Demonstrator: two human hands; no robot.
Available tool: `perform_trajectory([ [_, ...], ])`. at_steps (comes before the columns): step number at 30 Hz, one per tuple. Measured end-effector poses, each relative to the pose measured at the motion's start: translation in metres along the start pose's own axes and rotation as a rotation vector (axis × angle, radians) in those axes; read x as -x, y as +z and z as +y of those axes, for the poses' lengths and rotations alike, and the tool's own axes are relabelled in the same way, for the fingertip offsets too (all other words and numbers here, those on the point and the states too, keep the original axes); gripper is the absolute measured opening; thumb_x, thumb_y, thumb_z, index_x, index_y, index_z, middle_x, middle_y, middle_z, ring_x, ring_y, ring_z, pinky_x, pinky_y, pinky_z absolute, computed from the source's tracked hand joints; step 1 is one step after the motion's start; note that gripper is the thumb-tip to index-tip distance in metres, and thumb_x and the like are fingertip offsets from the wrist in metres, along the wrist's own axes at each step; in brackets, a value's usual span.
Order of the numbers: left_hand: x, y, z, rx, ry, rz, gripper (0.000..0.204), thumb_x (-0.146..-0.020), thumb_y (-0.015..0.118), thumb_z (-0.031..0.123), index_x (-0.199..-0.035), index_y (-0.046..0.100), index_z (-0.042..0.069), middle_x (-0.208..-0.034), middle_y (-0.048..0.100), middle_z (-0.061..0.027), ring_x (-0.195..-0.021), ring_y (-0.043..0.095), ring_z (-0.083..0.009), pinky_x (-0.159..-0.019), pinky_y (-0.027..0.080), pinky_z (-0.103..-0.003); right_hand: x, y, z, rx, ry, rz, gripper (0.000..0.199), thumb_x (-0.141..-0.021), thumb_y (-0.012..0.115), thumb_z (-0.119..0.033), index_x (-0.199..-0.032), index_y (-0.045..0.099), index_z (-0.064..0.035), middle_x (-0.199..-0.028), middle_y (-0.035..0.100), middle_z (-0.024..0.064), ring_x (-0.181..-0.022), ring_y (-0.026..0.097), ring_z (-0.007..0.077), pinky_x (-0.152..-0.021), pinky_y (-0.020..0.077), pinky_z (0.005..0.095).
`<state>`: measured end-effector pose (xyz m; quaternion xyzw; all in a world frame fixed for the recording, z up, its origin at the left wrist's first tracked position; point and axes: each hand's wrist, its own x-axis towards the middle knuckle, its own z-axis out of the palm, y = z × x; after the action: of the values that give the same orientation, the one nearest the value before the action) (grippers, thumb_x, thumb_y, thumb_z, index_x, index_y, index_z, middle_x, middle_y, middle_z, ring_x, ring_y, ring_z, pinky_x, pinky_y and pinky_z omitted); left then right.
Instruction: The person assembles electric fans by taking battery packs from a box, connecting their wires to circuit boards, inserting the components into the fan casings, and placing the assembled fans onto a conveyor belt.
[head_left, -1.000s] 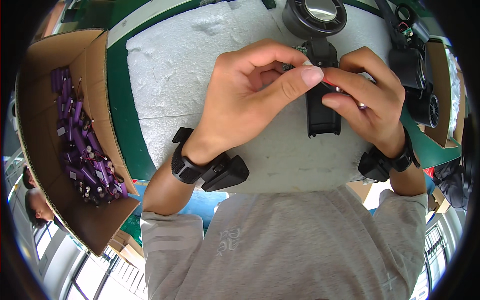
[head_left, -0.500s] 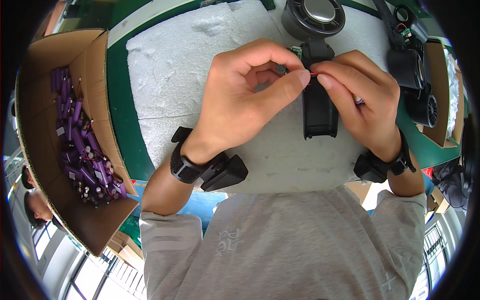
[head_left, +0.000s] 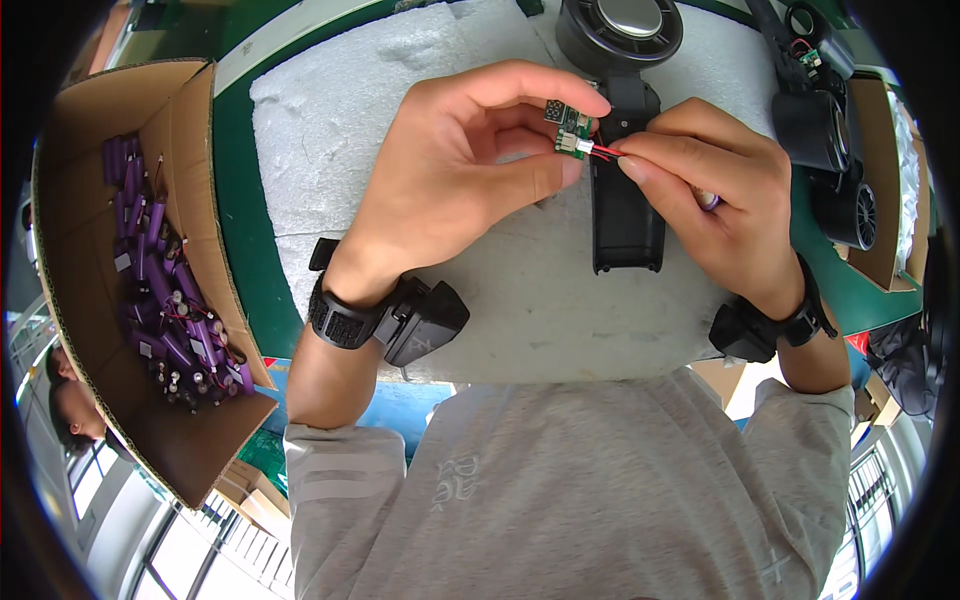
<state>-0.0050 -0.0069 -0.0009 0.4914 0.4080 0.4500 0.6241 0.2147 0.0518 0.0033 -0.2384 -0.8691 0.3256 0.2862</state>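
While my loosely curled left hand [head_left: 450, 175] held the board [head_left: 575, 124] and my right hand [head_left: 742, 190] pinched the wires [head_left: 606, 152], the plug [head_left: 586, 146] met its socket [head_left: 567, 142], full seating uncertain, the board outside the housing [head_left: 628, 225]

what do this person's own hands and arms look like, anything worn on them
The left hand and right hand are ungloved. Each wrist wears a black strap with a boxy black module: left module, right module. The left one bears a small pale mark. The short, heathered-grey fabric sleeves end near the elbows; the left sleeve shows paler bands.
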Motion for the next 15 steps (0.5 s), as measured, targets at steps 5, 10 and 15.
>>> perform_trajectory([
  [5, 0.0011, -0.0017, 0.0030, -0.013, -0.030, 0.014, 0.040, -0.081, 0.065, -0.015, -0.119, 0.057, -0.004, -0.110, 0.065, -0.0118, -0.096, 0.062, -0.0142, -0.082, 0.052, -0.026, -0.0003, 0.0001, -0.0001, 0.013, 0.003, -0.022, 0.012, -0.079, 0.070, 0.003, -0.091, 0.070, 0.0022, -0.079, 0.062, 0.0092, -0.061, 0.057, 0.0172, -0.053, 0.0428, 0.0265],
  [10, -0.0012, -0.0008, 0.0051, -0.044, -0.024, 0.060, 0.041, -0.080, 0.068, -0.014, -0.118, 0.057, -0.004, -0.106, 0.067, -0.0113, -0.092, 0.064, -0.0145, -0.080, 0.054, -0.025, -0.0026, 0.0071, 0.0011, 0.022, -0.006, 0.101, 0.007, -0.075, 0.075, -0.002, -0.081, 0.070, -0.0028, -0.071, 0.060, 0.0043, -0.049, 0.049, 0.0139, -0.044, 0.0359, 0.0273],
  [15, 0.0005, -0.0007, 0.0023, -0.149, 0.063, 0.070, 0.041, -0.079, 0.069, -0.015, -0.117, 0.057, -0.004, -0.106, 0.068, -0.0119, -0.093, 0.065, -0.0152, -0.081, 0.055, -0.026, -0.0028, 0.0070, -0.0007, 0.014, 0.010, 0.114, 0.007, -0.075, 0.075, -0.002, -0.080, 0.070, -0.0028, -0.070, 0.060, 0.0044, -0.048, 0.049, 0.0137, -0.044, 0.0360, 0.0273],
])
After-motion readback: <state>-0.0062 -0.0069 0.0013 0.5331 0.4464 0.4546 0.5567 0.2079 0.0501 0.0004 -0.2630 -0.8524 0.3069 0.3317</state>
